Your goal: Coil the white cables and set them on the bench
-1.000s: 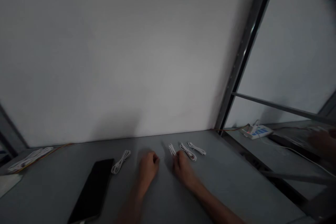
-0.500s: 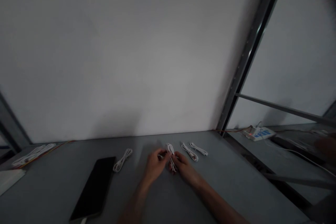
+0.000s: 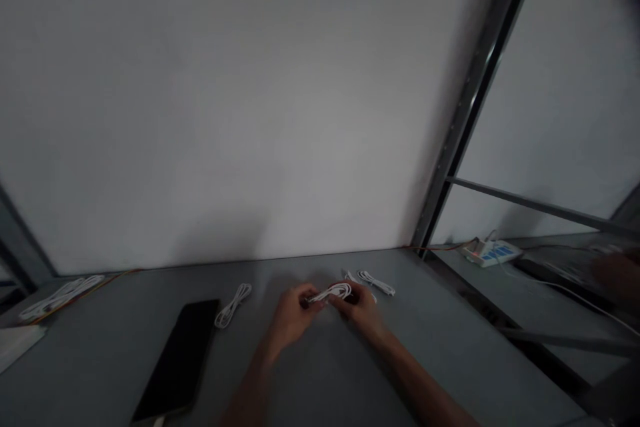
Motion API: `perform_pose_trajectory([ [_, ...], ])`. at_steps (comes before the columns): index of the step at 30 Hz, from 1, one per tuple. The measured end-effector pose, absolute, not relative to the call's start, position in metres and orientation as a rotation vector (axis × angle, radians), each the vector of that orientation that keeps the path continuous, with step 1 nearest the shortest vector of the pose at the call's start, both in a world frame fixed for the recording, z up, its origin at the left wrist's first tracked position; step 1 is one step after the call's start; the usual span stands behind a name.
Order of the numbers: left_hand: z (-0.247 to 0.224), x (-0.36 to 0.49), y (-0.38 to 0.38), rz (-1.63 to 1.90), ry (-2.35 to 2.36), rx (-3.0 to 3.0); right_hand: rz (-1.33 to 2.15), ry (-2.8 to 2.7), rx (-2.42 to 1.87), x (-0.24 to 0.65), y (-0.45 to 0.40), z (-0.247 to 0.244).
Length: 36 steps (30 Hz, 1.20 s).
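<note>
A bundled white cable (image 3: pixel 327 293) stretches sideways between my left hand (image 3: pixel 293 313) and my right hand (image 3: pixel 361 307). Both hands grip it, one at each end, just above the grey table (image 3: pixel 450 347). Behind my right hand, a second white cable bundle (image 3: pixel 350 276) is mostly hidden. A third bundle (image 3: pixel 376 283) lies just beyond it. To the left of my left hand rests a fourth (image 3: pixel 233 305), next to a black tablet or phone (image 3: pixel 177 360).
More white cable (image 3: pixel 60 297) lies at the far left of the table beside an orange wire. A power strip (image 3: pixel 493 253) sits on a lower shelf at right behind a metal upright (image 3: pixel 475 100). A co-worker's hand (image 3: pixel 615 273) is at the right edge.
The cable that lay on the table is now lifted and held between both hands, drawn out sideways. My hands have closed in on it. The other bundles have not moved.
</note>
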<state>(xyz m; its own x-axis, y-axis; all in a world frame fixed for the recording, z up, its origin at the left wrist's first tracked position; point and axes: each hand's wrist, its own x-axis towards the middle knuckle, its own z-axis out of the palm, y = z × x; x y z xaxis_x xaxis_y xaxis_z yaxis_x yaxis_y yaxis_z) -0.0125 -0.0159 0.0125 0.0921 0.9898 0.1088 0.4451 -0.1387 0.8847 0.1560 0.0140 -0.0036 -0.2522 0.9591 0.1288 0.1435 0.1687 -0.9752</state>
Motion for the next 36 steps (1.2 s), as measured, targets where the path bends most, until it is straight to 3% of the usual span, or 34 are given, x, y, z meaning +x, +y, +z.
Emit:
perform_pose_trajectory([
  [6,0.01,-0.011,-0.017,0.968,1.364,1.819,1.185,-1.576,-1.101,0.154,0.012,-0.001],
  [16,0.018,-0.006,-0.023,0.965,1.425,1.81,1.527,-1.402,-0.774,0.157,0.009,0.009],
  [36,0.01,-0.009,-0.017,1.127,1.343,1.627,1.056,-1.463,-0.798,0.147,0.02,-0.021],
])
